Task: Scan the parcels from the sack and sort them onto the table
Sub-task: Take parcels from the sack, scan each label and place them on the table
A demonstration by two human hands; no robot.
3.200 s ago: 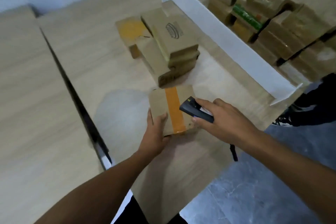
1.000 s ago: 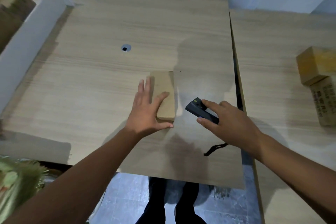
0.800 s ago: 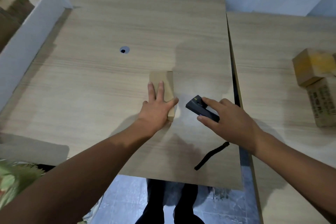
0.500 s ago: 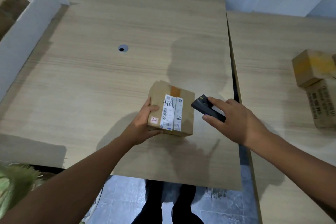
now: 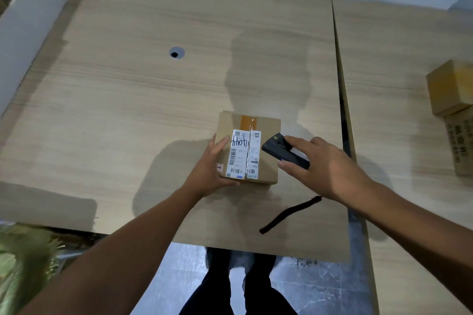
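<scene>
A small cardboard parcel point(image 5: 266, 133) sits near the front of the wooden table point(image 5: 153, 100), white shipping label with barcodes facing up and an orange tape strip along its top. My left hand point(image 5: 212, 171) grips its left side, thumb under the near edge. My right hand point(image 5: 325, 163) holds a black handheld scanner point(image 5: 284, 152) just over the parcel's right edge, its nose pointing at the label. The scanner's black wrist strap point(image 5: 289, 213) hangs down over the table.
A white divider board point(image 5: 33, 15) stands along the table's left edge. On the adjoining table to the right are two stacked cardboard parcels point(image 5: 453, 100). A green sack point(image 5: 23, 263) shows at bottom left. A cable hole point(image 5: 176, 53) marks the tabletop.
My left hand turned the parcel from lying flat to label side up and now grips it. My right hand brought the scanner closer, over the parcel's right edge.
</scene>
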